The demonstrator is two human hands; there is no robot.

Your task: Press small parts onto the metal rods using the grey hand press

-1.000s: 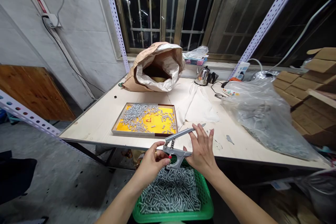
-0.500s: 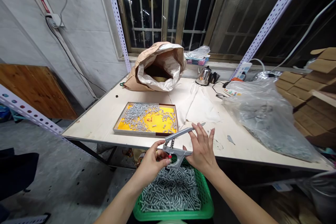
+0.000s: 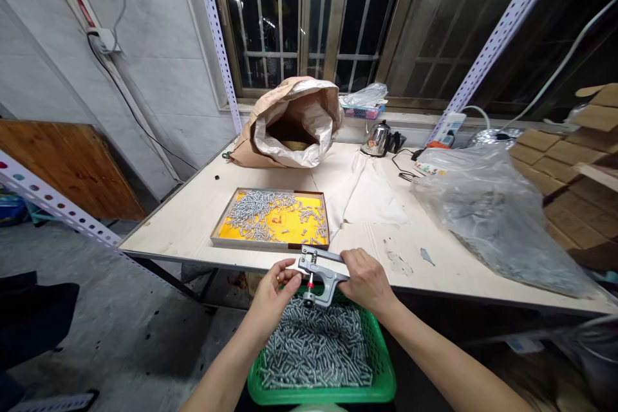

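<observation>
Grey metal snap pliers (image 3: pixel 326 277), with a spring and a red collar at the head, are held over the green basket. My right hand (image 3: pixel 367 280) is wrapped round both handles, squeezed close together. At the left of the pliers' head is my left hand (image 3: pixel 274 293), thumb and fingertips drawn together; what they pinch, if anything, is too small to make out. Below the hands, the green basket (image 3: pixel 321 397) is filled with small silvery metal pieces (image 3: pixel 316 354). A shallow tray (image 3: pixel 251 245) on the table behind holds more such pieces on a yellow bottom.
A large paper sack (image 3: pixel 251 141) lies open toward me on the wooden table (image 3: pixel 168 238). White cloth (image 3: pixel 374 196) and a metal kettle (image 3: pixel 376 139) stand right of it. On the right are a filled clear plastic bag (image 3: pixel 483 219) and stacked cardboard boxes (image 3: pixel 579 187).
My right hand has closed, bringing the upper handle down toward the lower one. My left fingers have shifted from around the red collar to the left side of the pliers' head.
</observation>
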